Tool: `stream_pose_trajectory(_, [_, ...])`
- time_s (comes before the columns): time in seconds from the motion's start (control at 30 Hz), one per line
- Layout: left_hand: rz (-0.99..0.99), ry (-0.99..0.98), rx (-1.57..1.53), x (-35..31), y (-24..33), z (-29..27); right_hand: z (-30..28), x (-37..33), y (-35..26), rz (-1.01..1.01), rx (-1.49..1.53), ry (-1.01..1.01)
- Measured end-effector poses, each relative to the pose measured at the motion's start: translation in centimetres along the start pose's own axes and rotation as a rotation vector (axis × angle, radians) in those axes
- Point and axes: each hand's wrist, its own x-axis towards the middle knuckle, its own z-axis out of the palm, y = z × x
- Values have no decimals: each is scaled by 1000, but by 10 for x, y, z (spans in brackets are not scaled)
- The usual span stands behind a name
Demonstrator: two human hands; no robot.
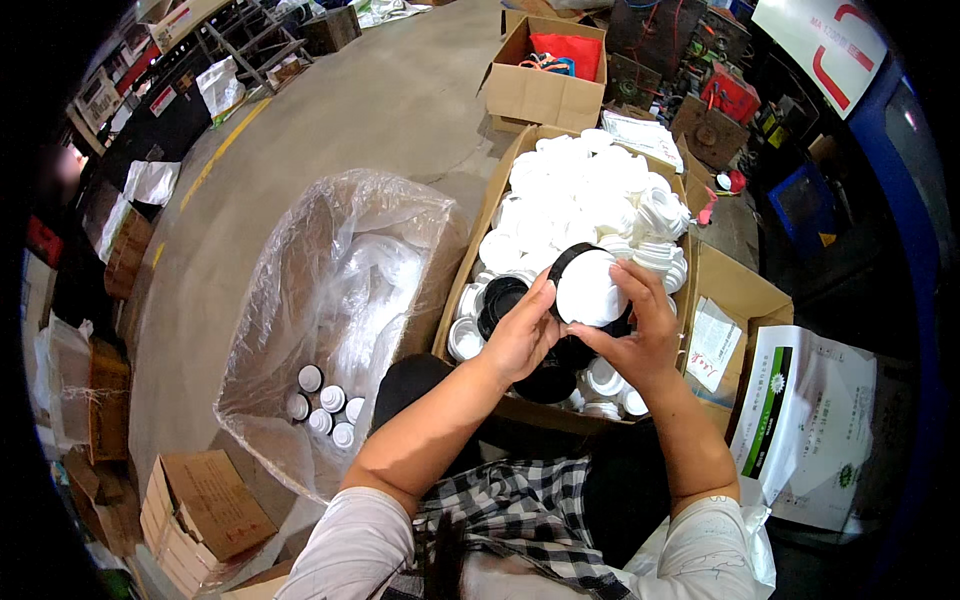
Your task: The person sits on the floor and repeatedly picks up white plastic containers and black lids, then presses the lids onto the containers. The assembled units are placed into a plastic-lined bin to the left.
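Observation:
Between my two hands is a round white cap [590, 288], with a black ring [570, 262] showing along its upper left edge. My left hand [524, 336] grips the black ring from the lower left. On the other side my right hand [643, 325] has its thumb and fingers on the white cap's rim. Whether the two parts are fully joined I cannot tell. Below them lie more black rings [500, 298], partly hidden by my hands. They rest on a heap of white caps [570, 190] filling a cardboard box [462, 283].
To the left stands a box lined with a clear plastic bag [262, 330]; several white caps with black rims [332, 398] lie in it. A smaller carton [550, 95] is beyond the heap. Right are an open carton [735, 272] and a white printed sack [815, 420]. A closed carton [215, 505] sits lower left.

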Motion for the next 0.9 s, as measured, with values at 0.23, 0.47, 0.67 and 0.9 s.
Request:
stream_pose_trajectory(0.23, [126, 103, 453, -3, -2, 0, 9, -6, 6, 29, 71, -38])
stream_pose_trajectory(0.47, [261, 17, 893, -4, -25, 4, 24, -19, 32, 489, 643, 126])
stream_pose_trajectory(0.67, [404, 229, 1113, -5, -51, 10, 27, -20, 37, 665, 673, 75])
stream_pose_trajectory(0.9, [408, 237, 1184, -10, -41, 1, 44, -26, 40, 552, 606, 149])
